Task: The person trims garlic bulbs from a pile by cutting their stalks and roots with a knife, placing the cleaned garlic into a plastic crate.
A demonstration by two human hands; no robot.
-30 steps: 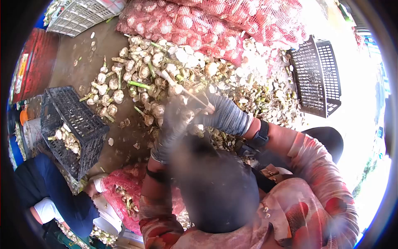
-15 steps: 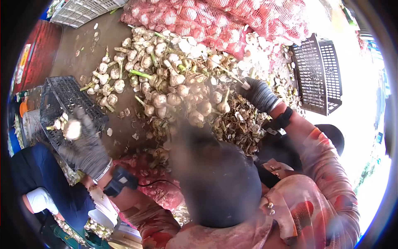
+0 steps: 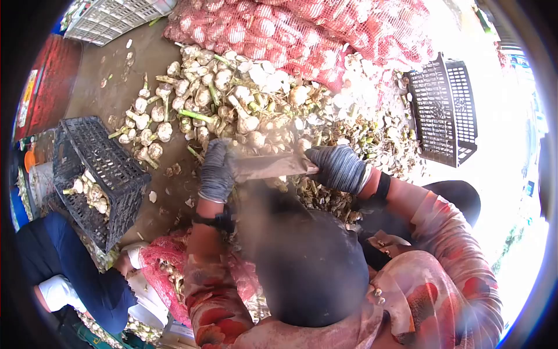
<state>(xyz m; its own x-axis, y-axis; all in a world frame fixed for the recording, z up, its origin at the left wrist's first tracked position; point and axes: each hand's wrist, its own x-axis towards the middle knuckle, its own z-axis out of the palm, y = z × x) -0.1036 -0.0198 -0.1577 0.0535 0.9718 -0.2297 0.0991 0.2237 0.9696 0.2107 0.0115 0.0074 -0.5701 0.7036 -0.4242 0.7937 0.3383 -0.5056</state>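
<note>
My left hand (image 3: 215, 171), in a grey glove, is closed at the left end of a flat brown blade-like strip (image 3: 267, 167). What lies inside its fingers is hidden. My right hand (image 3: 340, 168), gloved alike, grips the strip's right end. The strip spans level between both hands and is slightly blurred. Under and beyond it spreads a heap of garlic bulbs (image 3: 247, 122) with cut stems, some green. Dry peelings and trimmings (image 3: 325, 195) lie below my right hand.
A tilted black crate (image 3: 104, 157) holding some garlic stands at left. Another black crate (image 3: 433, 110) is at right. Red mesh sacks of garlic (image 3: 261, 29) line the back. A dark rounded shape (image 3: 311, 262) fills the lower middle. Another person's dark-clothed leg (image 3: 75, 262) is lower left.
My left hand has moved right from over the left crate, where it was by a pale bulb, to the middle. My right hand has come down and left. The strip now lies flat between them.
</note>
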